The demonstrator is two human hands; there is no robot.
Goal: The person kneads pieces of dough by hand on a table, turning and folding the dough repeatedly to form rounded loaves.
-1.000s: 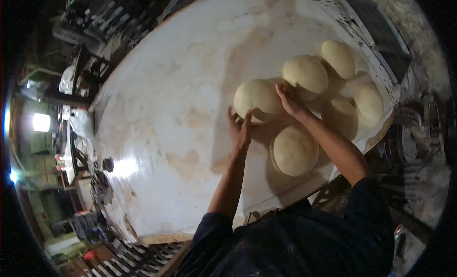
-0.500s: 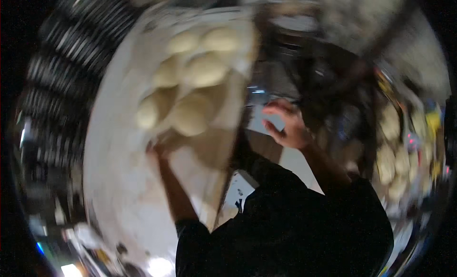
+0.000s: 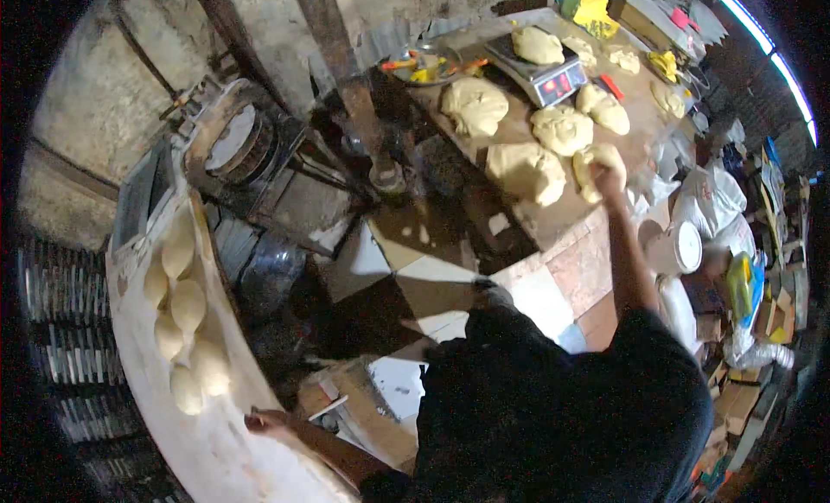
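My right hand (image 3: 605, 176) reaches onto a wooden table (image 3: 519, 223) at the upper right, its fingers curled on a dough piece (image 3: 588, 164). Beside it lie a large dough slab (image 3: 508, 170) and other lumps, including a creased one (image 3: 562, 127). A scale (image 3: 558, 84) bears another lump (image 3: 536, 43). My left hand (image 3: 268, 422) is low at the left over the white tabletop (image 3: 238, 451), just below several smooth dough balls (image 3: 207, 365), touching none; its fingers are too small and shadowed to read.
A round machine (image 3: 238, 140) stands against the back wall. A tiled floor (image 3: 425, 283) runs between the tables. A white bucket (image 3: 679, 248) and plastic sacks (image 3: 709, 200) crowd the right side. Racks of trays (image 3: 65, 313) line the far left. A bowl (image 3: 424, 64) holds coloured tools.
The view has swung right, shifting the dough balls to the left. My right hand has left them and now grips dough on the other table. My left hand has moved away from the balls.
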